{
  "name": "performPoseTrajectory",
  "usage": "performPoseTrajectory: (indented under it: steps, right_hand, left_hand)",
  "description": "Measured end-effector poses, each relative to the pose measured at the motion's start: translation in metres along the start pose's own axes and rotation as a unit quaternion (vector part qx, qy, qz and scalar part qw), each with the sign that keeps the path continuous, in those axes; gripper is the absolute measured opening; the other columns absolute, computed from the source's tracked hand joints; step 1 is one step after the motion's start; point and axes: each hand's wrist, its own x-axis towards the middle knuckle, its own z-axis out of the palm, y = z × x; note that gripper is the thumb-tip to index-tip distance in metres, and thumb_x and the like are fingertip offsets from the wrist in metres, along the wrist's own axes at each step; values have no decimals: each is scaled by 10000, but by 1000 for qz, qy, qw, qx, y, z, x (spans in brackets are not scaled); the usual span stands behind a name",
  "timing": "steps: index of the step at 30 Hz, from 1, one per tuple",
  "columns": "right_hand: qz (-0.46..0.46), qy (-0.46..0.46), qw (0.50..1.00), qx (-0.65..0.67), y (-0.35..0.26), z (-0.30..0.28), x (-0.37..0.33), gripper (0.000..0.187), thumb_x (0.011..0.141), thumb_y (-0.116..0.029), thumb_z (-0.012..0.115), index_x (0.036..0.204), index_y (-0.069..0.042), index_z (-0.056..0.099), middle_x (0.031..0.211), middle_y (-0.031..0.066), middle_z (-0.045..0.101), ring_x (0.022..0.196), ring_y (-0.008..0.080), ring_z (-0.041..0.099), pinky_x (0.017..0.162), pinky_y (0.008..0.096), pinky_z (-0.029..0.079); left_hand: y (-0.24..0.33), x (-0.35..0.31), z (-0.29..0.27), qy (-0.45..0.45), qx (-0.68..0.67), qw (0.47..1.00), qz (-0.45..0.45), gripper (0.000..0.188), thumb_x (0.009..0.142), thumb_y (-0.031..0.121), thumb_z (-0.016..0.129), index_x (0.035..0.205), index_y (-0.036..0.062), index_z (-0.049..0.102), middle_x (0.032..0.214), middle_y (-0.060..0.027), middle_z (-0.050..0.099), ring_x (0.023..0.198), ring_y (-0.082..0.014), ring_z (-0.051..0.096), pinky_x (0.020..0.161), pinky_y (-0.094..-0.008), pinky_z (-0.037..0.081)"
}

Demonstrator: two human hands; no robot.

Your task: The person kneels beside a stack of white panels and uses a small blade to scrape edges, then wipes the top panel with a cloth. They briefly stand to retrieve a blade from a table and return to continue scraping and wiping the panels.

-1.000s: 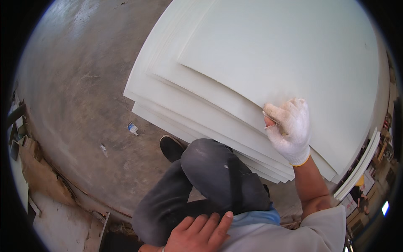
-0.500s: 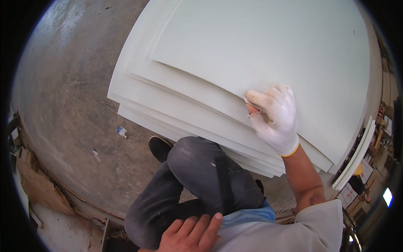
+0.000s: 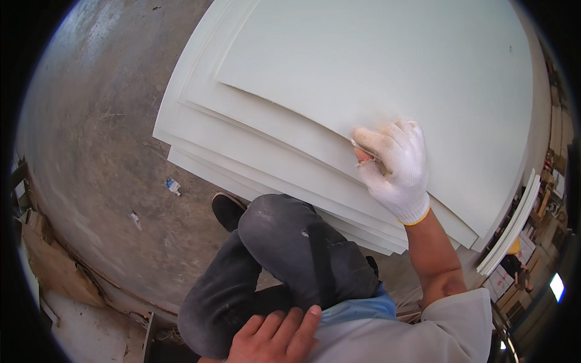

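Note:
In a white knitted glove with a yellow cuff edge, my right hand (image 3: 396, 166) pinches the near edge of the top pale board (image 3: 375, 66). The bare thumb tip shows through the glove at that edge, while the curled fingers rest on the upper face. Beneath it, several more large, thin pale boards (image 3: 242, 142) lie stacked with their edges staggered. My left hand (image 3: 275, 336) is bare and lies flat on my lap, fingers stretched out and holding nothing.
My bent leg in dark grey trousers (image 3: 284, 242) is against the stack's near side. On the concrete floor (image 3: 103, 139) to the left lies a small blue-and-white scrap (image 3: 173, 186). Brown cardboard (image 3: 60, 263) is at the lower left. White strips (image 3: 511, 224) and boxes stand at the right.

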Motion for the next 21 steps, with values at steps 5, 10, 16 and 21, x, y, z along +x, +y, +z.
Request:
performPoseTrajectory:
  steps: [5, 10, 16, 21]
  right_hand:
    - [14, -18, 1000, -5, 0, -3, -4, 340, 688, 1, 767, 996, -132, 715, 755, 2, 509, 707, 227, 497, 731, 381, 368]
    - [6, -3, 1000, 9, 0, -8, -6, 383, 673, 43, 724, 1026, -107, 716, 762, -12, 569, 690, 222, 490, 742, 381, 372]
    - [-7, -11, 1000, -6, 1, -7, -5, 354, 680, -9, 770, 1007, -133, 715, 751, -3, 509, 701, 224, 490, 729, 378, 366]
    - [0, 0, 1000, 6, -1, -6, -4, 352, 690, 9, 757, 1014, -126, 721, 748, -1, 530, 695, 229, 490, 733, 383, 369]
  left_hand:
    - [1, 2, 0, -2, 3, 1000, 5, 689, 908, 219, 747, 1539, 12, 567, 1260, -134, 701, 1015, -282, 656, 828, -411, 498]
    - [3, 3, 0, -19, 18, 1000, -12, 691, 907, 230, 752, 1536, 9, 570, 1251, -133, 700, 1012, -278, 655, 826, -410, 500]
    - [0, 2, 2, 1, 15, 1000, 19, 680, 908, 226, 751, 1527, 3, 579, 1251, -135, 700, 1013, -279, 656, 830, -409, 501]
    - [1, -3, 2, -10, 22, 1000, -14, 687, 902, 224, 752, 1531, 11, 576, 1254, -129, 700, 1027, -280, 658, 840, -410, 503]
